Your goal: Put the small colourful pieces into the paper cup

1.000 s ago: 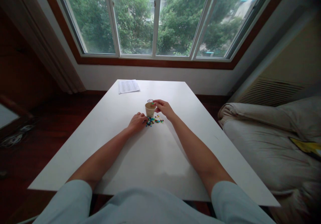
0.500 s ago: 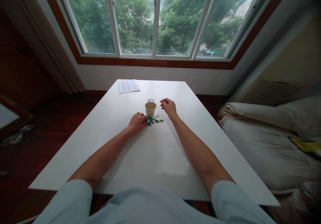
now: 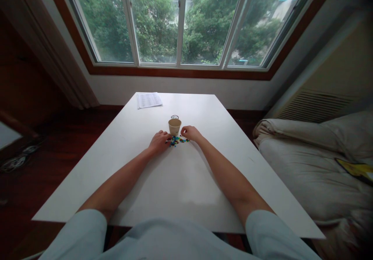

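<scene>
A tan paper cup point(image 3: 175, 127) stands upright on the white table point(image 3: 175, 182). Small multicoloured beads point(image 3: 175, 141) lie loosely scattered just in front of it. At the left edge of the beads rests my left hand point(image 3: 159, 141), its fingers bent and close together; whatever they may hold is too small to make out. My right hand point(image 3: 190, 132) is just right of the cup, above the beads' right side. Its thumb and fingers are drawn into a pinch, and anything between them is too small to name. Behind the cup lies a thin dark loop point(image 3: 175, 116).
Printed paper sheets point(image 3: 149, 100) lie at the table's far left corner. A cushioned sofa point(image 3: 294, 166) stands to the right of the table. Beyond the far edge are a wall and a wide window point(image 3: 180, 27); cables point(image 3: 17, 162) lie on the floor at left.
My right hand has moved down and left, from beyond the cup's right side to the beads beside it. My left hand and the cup have stayed in place.
</scene>
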The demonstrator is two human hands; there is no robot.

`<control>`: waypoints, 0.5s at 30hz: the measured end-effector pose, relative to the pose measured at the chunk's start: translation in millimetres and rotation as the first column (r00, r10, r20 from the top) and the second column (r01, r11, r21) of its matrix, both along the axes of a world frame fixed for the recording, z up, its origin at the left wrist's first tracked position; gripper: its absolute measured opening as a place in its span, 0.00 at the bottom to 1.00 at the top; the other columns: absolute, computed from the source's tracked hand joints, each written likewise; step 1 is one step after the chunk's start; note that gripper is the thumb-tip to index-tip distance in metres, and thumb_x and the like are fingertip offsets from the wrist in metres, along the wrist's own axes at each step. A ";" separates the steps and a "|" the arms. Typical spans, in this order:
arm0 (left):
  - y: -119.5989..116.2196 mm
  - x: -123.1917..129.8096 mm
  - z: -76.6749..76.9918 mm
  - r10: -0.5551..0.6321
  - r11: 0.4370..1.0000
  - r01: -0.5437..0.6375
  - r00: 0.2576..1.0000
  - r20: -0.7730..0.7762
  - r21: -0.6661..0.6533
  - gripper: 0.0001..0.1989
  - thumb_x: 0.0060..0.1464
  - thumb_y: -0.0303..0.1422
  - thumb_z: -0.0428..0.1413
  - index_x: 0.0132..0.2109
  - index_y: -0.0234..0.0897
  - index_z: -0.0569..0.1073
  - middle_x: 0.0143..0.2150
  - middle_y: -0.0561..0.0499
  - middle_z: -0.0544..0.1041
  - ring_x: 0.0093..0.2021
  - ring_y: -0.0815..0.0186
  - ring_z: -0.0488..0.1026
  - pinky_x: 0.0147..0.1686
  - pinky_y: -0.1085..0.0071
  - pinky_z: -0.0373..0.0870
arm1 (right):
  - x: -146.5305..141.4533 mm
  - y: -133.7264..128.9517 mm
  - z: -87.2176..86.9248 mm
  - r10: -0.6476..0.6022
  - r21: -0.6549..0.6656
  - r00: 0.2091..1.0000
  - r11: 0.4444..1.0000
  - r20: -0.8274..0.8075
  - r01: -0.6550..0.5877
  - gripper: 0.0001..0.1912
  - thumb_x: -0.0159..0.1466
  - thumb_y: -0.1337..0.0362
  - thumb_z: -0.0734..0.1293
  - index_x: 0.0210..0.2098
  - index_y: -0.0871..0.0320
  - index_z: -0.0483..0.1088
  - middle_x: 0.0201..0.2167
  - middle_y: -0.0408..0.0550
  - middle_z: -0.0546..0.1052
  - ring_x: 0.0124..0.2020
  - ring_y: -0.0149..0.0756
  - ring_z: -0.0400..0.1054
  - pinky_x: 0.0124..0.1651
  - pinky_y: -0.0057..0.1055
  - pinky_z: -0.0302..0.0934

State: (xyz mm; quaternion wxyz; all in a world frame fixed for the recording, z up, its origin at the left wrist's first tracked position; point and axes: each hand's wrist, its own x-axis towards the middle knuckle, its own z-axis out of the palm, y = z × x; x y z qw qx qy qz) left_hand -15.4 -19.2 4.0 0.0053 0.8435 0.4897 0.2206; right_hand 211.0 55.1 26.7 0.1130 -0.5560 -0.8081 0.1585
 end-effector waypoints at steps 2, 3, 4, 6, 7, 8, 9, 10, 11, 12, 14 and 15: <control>-0.2 0.9 0.4 -0.034 0.999 0.034 0.999 0.020 -0.002 0.12 0.56 0.29 0.58 0.46 0.42 0.80 0.39 0.46 0.78 0.43 0.58 0.69 0.44 0.64 0.65 | -3.0 -1.6 -2.0 -0.016 0.008 1.000 1.000 0.021 0.016 0.08 0.62 0.62 0.69 0.39 0.53 0.80 0.39 0.44 0.81 0.36 0.31 0.73 0.36 0.22 0.59; -0.3 1.3 0.6 -0.053 0.999 0.053 0.998 0.027 -0.004 0.12 0.56 0.28 0.58 0.47 0.43 0.80 0.39 0.47 0.78 0.43 0.58 0.69 0.44 0.65 0.65 | -4.3 -2.4 -3.0 -0.017 0.004 0.999 1.000 0.031 0.017 0.08 0.62 0.62 0.70 0.39 0.53 0.80 0.40 0.45 0.81 0.37 0.31 0.73 0.36 0.23 0.59; -0.5 1.6 0.7 -0.072 0.997 0.072 0.997 0.033 -0.006 0.12 0.56 0.28 0.58 0.46 0.43 0.80 0.39 0.47 0.78 0.43 0.58 0.69 0.44 0.65 0.65 | -5.5 -3.2 -4.0 -0.014 -0.002 0.999 1.000 0.040 0.014 0.08 0.61 0.61 0.70 0.39 0.53 0.80 0.40 0.45 0.81 0.37 0.32 0.73 0.36 0.23 0.59; -0.8 2.2 0.7 -0.103 0.995 0.103 0.994 0.039 -0.009 0.10 0.56 0.28 0.58 0.43 0.43 0.81 0.38 0.47 0.77 0.42 0.59 0.68 0.43 0.65 0.65 | -7.7 -5.0 -6.0 -0.004 -0.005 0.998 1.000 0.058 0.004 0.09 0.61 0.61 0.70 0.40 0.52 0.80 0.40 0.45 0.81 0.38 0.33 0.73 0.36 0.24 0.59; -0.9 2.3 0.7 -0.112 0.994 0.112 0.993 0.040 -0.007 0.09 0.56 0.28 0.58 0.42 0.42 0.81 0.38 0.47 0.77 0.41 0.59 0.68 0.43 0.65 0.64 | -8.7 -6.1 -6.8 0.001 -0.005 0.998 1.000 0.063 -0.001 0.09 0.61 0.61 0.70 0.40 0.52 0.80 0.40 0.45 0.81 0.38 0.34 0.73 0.36 0.24 0.58; -0.9 2.5 0.6 -0.116 0.993 0.116 0.993 0.038 -0.004 0.08 0.57 0.28 0.57 0.41 0.42 0.81 0.38 0.47 0.77 0.41 0.59 0.68 0.42 0.65 0.64 | -9.7 -7.3 -7.3 0.006 -0.005 0.998 1.000 0.067 -0.005 0.09 0.61 0.61 0.70 0.41 0.52 0.80 0.40 0.45 0.81 0.39 0.34 0.73 0.36 0.24 0.58; -0.8 2.6 0.4 -0.116 0.993 0.116 0.993 0.034 -0.001 0.08 0.57 0.28 0.57 0.40 0.41 0.81 0.38 0.46 0.77 0.41 0.59 0.68 0.42 0.66 0.64 | -10.6 -8.5 -7.7 0.008 -0.005 0.997 1.000 0.070 -0.007 0.10 0.61 0.61 0.70 0.41 0.52 0.80 0.40 0.45 0.81 0.39 0.34 0.73 0.36 0.24 0.58; -0.6 2.7 0.3 -0.115 0.993 0.115 0.993 0.029 0.001 0.08 0.57 0.28 0.57 0.39 0.41 0.81 0.38 0.46 0.77 0.41 0.59 0.68 0.42 0.66 0.64 | -11.4 -9.6 -7.7 0.007 -0.006 0.997 1.000 0.073 -0.007 0.10 0.61 0.61 0.70 0.41 0.52 0.80 0.40 0.45 0.81 0.39 0.35 0.73 0.36 0.24 0.58; -0.4 2.7 0.1 -0.116 0.993 0.116 0.993 0.023 0.000 0.08 0.57 0.28 0.57 0.39 0.41 0.81 0.38 0.46 0.77 0.41 0.59 0.68 0.42 0.66 0.64 | -12.1 -10.7 -7.7 0.003 -0.006 0.997 1.000 0.077 -0.003 0.10 0.61 0.61 0.69 0.41 0.52 0.80 0.40 0.46 0.81 0.39 0.35 0.73 0.36 0.24 0.58; -0.1 2.7 0.0 -0.118 0.993 0.118 0.993 0.018 -0.002 0.08 0.58 0.28 0.57 0.39 0.41 0.81 0.38 0.46 0.77 0.41 0.59 0.68 0.41 0.66 0.64 | -12.6 -11.7 -7.5 -0.002 -0.006 0.997 1.000 0.082 0.003 0.10 0.61 0.61 0.69 0.42 0.52 0.80 0.40 0.46 0.81 0.39 0.35 0.73 0.36 0.24 0.58; 0.5 2.5 -0.7 -0.116 0.993 0.116 0.993 0.016 -0.005 0.08 0.58 0.28 0.57 0.40 0.41 0.81 0.38 0.47 0.77 0.41 0.60 0.68 0.42 0.66 0.64 | -13.3 -13.3 -7.2 -0.010 -0.002 0.996 1.000 0.090 0.010 0.10 0.61 0.61 0.69 0.42 0.52 0.80 0.40 0.46 0.81 0.39 0.36 0.73 0.36 0.25 0.58; 0.8 2.4 -1.1 -0.111 0.994 0.111 0.994 0.017 -0.006 0.08 0.58 0.28 0.57 0.40 0.42 0.81 0.38 0.47 0.77 0.41 0.60 0.68 0.42 0.66 0.64 | -13.5 -13.8 -7.2 -0.012 0.003 0.996 1.000 0.094 0.012 0.11 0.61 0.61 0.69 0.42 0.52 0.79 0.40 0.46 0.81 0.39 0.36 0.73 0.36 0.25 0.58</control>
